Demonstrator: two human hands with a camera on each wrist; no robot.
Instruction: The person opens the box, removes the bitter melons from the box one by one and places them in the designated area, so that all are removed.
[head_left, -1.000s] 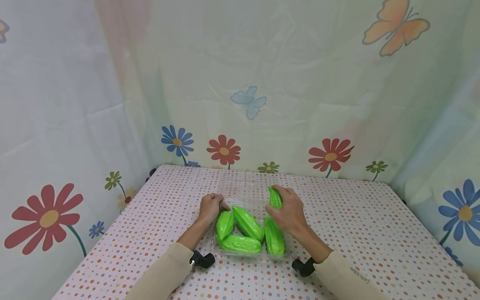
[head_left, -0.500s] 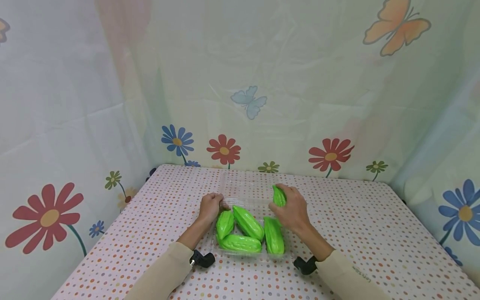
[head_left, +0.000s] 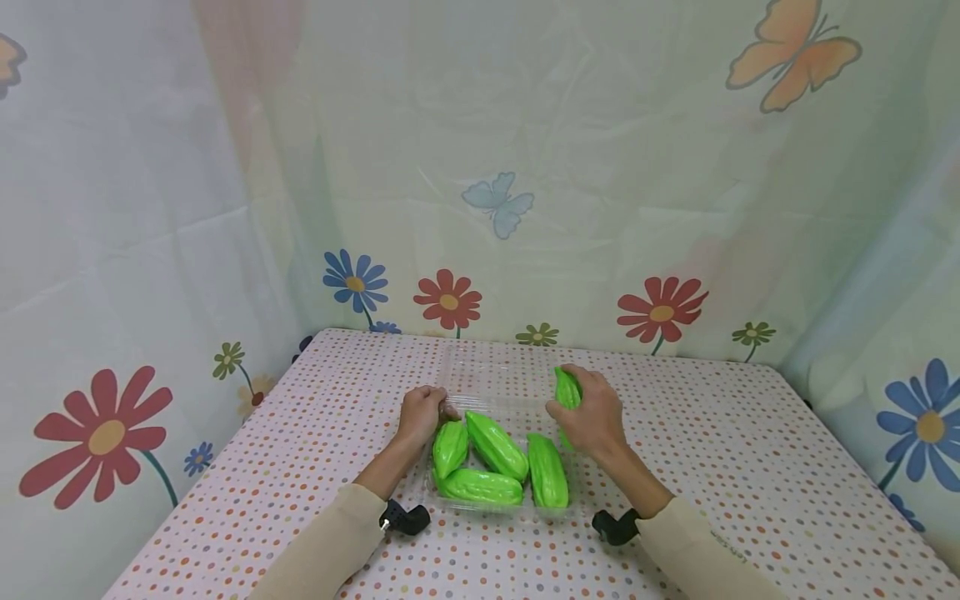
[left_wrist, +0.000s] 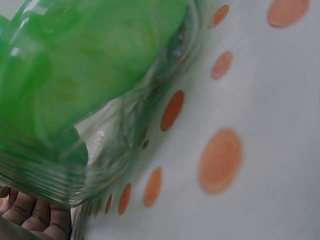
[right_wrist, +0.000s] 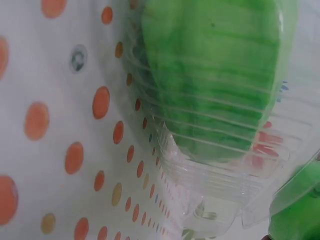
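A clear plastic clamshell container [head_left: 480,507] sits on the table, holding several bright green ridged gourds, like bitter melons. One gourd [head_left: 547,471] lies along its right side, another [head_left: 495,446] slants across the middle. My left hand [head_left: 422,414] grips the container's left rim near the hinge; its curled fingers [left_wrist: 37,215] show beside the ribbed wall in the left wrist view. My right hand [head_left: 597,417] holds a further gourd [head_left: 567,388] between thumb and fingers, over the container's back right corner. In the right wrist view this held gourd [right_wrist: 299,210] appears at the lower right edge.
The container's clear lid [head_left: 491,367] is folded back flat behind it. A dotted cloth [head_left: 712,450] covers the table. Printed curtains [head_left: 585,208] hang behind and at both sides. Black wrist cameras [head_left: 405,518] sit low near the container's front corners.
My right hand, with its gourd, has shifted steadily to the right, toward the container's right edge. The left hand and the gourds in the container stay put.
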